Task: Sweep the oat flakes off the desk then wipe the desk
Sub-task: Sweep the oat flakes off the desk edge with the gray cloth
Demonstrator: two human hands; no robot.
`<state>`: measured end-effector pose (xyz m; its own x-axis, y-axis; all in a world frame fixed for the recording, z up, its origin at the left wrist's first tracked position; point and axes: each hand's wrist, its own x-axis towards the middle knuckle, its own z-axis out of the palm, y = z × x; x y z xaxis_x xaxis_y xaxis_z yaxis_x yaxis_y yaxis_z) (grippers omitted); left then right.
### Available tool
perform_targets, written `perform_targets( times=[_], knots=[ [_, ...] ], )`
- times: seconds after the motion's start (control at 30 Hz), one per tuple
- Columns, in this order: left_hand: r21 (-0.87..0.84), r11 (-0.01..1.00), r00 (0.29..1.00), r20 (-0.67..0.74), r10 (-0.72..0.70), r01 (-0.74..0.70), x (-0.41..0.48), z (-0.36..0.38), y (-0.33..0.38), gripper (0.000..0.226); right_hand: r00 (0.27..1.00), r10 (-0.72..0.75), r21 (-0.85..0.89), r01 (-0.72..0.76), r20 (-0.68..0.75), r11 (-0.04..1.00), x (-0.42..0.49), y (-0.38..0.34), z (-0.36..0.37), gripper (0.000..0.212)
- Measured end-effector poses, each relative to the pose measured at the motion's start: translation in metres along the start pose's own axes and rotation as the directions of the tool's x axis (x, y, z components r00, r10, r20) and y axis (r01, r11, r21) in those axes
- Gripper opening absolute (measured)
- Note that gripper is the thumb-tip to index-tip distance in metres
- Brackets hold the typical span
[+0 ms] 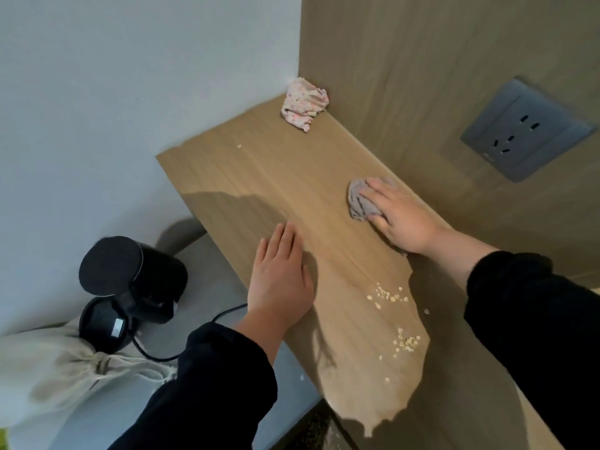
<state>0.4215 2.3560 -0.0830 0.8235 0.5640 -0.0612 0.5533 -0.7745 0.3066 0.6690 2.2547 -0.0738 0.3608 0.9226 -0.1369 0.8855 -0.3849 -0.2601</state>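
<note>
Soft daylight, arm shadows across desk [259, 177] (edges sharp), wide-angle bending at corners, slight blur.

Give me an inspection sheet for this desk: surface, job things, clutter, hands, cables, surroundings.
Surface: wooden desk; oat flakes scattered at the near end, one stray flake farther off.
Job's things: grey cloth on the desk, under the right hand.
Clutter: crumpled patterned cloth in the far corner.
Hands: left hand flat on the desk; right hand presses the grey cloth.
Cables: black cord beside the desk, by the kettle.
Surroundings: wall socket, pale bag.
</note>
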Motion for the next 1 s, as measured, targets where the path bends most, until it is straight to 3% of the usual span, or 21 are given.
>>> perform_targets(
  times=[0.1,0.17,0.23,0.3,0.37,0.6,0.77,0.87,1.0],
  knots=[
    [-0.048,0.993,0.995,0.001,0.104,-0.104,0.007,-0.006,-0.016,0.052,0.945,0.303,0.004,-0.304,-0.12,0.953,0.038,-0.027,0.004,0.054],
    [-0.055,0.991,0.991,-0.063,0.12,-0.123,0.02,-0.015,-0.04,0.049,0.905,0.402,0.018,-0.403,-0.139,0.915,0.061,-0.06,0.007,0.055],
    [-0.048,0.999,0.992,-0.126,-0.01,0.004,0.042,-0.03,-0.072,0.047,0.954,0.286,0.008,-0.286,-0.094,0.958,0.07,-0.089,0.012,0.057],
    [-0.01,0.988,0.981,-0.121,-0.152,0.152,0.067,-0.043,-0.104,0.052,0.999,0.032,-0.016,-0.032,0.005,0.999,0.059,-0.104,0.018,0.058],
    [0.042,0.971,0.968,-0.099,-0.231,0.236,0.086,-0.046,-0.127,0.059,0.989,-0.125,0.009,0.125,0.078,0.992,0.043,-0.095,0.016,0.059],
    [0.066,0.96,0.962,-0.057,-0.269,0.272,0.097,-0.043,-0.137,0.066,0.973,0.206,0.006,-0.207,-0.099,0.978,0.086,-0.085,0.011,0.056],
    [0.141,0.958,0.964,0.055,-0.26,0.25,0.106,-0.047,-0.143,0.063,0.982,0.16,0.034,-0.158,-0.097,0.987,0.137,-0.118,0.016,0.055],
    [0.241,0.938,0.968,-0.053,-0.245,0.251,0.112,-0.033,-0.153,0.072,0.976,0.175,0.152,-0.155,-0.129,0.976,0.174,-0.132,0.016,0.051],
    [0.233,0.937,0.966,-0.046,-0.256,0.259,0.114,-0.015,-0.163,0.083,0.972,0.2,0.201,-0.174,-0.119,0.964,0.221,-0.153,0.012,0.049]
  ],
)
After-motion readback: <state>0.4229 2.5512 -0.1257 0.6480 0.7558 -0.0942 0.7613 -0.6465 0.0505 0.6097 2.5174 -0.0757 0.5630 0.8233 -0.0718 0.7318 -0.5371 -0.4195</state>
